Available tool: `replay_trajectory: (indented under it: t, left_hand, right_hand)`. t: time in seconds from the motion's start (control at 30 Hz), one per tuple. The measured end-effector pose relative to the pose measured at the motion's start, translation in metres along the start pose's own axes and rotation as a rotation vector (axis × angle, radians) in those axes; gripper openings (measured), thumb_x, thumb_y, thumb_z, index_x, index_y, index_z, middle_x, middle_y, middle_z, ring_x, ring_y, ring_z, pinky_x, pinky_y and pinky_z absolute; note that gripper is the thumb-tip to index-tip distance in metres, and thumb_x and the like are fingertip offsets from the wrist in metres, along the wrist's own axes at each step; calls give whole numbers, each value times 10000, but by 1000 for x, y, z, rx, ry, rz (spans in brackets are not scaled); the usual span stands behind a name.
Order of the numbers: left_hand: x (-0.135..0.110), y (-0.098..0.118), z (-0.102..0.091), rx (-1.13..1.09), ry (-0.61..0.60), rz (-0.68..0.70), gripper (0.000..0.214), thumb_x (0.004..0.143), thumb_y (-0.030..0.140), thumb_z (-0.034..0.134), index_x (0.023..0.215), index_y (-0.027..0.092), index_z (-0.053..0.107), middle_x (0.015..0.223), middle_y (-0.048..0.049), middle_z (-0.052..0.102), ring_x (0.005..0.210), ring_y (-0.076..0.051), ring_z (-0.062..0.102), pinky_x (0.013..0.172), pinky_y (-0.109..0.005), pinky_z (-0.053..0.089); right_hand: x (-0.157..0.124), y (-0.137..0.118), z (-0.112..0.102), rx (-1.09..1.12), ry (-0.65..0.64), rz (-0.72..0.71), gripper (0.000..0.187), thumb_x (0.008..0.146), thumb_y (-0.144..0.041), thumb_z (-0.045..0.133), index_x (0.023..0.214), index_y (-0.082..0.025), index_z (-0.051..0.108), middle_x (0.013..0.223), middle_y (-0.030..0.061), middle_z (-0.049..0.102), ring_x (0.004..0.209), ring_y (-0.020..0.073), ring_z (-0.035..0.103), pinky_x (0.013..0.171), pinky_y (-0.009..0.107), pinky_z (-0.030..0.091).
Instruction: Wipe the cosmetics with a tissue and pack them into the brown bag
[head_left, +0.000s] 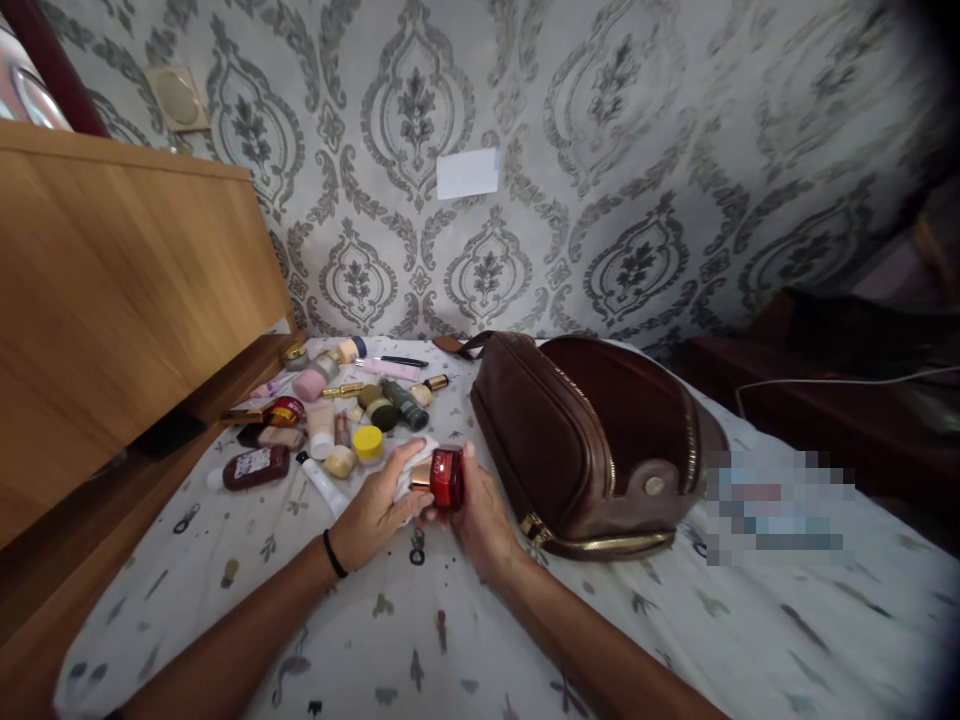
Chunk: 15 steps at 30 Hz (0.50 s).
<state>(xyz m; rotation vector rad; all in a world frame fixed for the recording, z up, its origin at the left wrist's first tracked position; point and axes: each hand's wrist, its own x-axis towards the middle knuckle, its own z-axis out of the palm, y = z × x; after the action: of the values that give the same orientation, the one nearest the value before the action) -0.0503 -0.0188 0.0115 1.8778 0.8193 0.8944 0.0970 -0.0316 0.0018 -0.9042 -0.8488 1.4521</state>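
My right hand point(484, 515) grips a small red jar point(447, 478) with a gold band, held just above the bed sheet. My left hand point(379, 510) is closed on a white cloth or tissue point(417, 462) and presses it against the jar's left side. A black band circles my left wrist. Both hands sit in front of a brown leather zip bag point(592, 440), which lies on its side to the right of the jar.
Several cosmetics lie scattered on the patterned sheet point(450, 640) behind my left hand: a yellow-lidded pot point(367, 442), a dark brown bottle point(255, 467), a white tube point(322, 483), a pink tube point(307, 385). A wooden headboard point(112, 310) stands at the left. A white cable point(840, 382) runs at the right.
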Motion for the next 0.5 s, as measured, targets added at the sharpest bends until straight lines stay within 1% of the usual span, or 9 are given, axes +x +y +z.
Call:
replay_trajectory:
  t: [0.07, 0.17, 0.23, 0.3, 0.4, 0.5]
  left_hand:
    - [0, -1, 0, 67, 25, 23, 540, 939, 443, 500, 1389, 161, 404, 793, -41, 690, 705, -188, 668, 707, -328, 555]
    - [0, -4, 0, 191, 81, 70, 498, 938, 411, 514, 1370, 169, 460, 882, -60, 728, 770, -201, 692, 769, -339, 564]
    - [-1, -7, -1, 266, 114, 118, 477, 944, 392, 512, 1373, 185, 477, 982, -75, 738, 842, -208, 704, 821, -346, 564]
    - [-1, -10, -2, 360, 138, 178, 457, 950, 372, 507, 1375, 205, 489, 1110, -88, 720, 934, -214, 702, 875, -351, 554]
    - [-1, -10, -5, 494, 134, 251, 430, 964, 325, 487, 1382, 222, 492, 1257, -90, 667, 1062, -213, 672, 930, -339, 535]
    - [-2, -6, -8, 563, 115, 274, 431, 971, 288, 469, 1397, 222, 479, 1283, -88, 653, 1126, -212, 646, 960, -328, 521]
  right_hand:
    - [0, -1, 0, 52, 7, 46, 647, 787, -770, 485, 960, -172, 662, 626, 39, 679, 461, 162, 577, 378, 238, 367]
    - [1, -2, 0, 118, 20, 89, 580, 784, -739, 532, 938, -192, 646, 649, 33, 686, 536, 177, 624, 408, 239, 417]
    - [1, -2, -1, 152, 13, 83, 555, 786, -720, 553, 931, -193, 647, 675, 36, 694, 578, 187, 641, 421, 247, 441]
    - [2, -2, -1, 188, 3, 70, 539, 790, -694, 575, 967, -191, 652, 711, 39, 705, 612, 196, 651, 441, 262, 469]
    - [5, -1, -2, 239, -5, 56, 521, 800, -649, 604, 1034, -185, 650, 757, 43, 718, 644, 200, 659, 480, 281, 504]
    - [6, 0, -2, 264, -8, 45, 514, 808, -632, 609, 1045, -178, 655, 808, 49, 729, 689, 201, 668, 522, 290, 524]
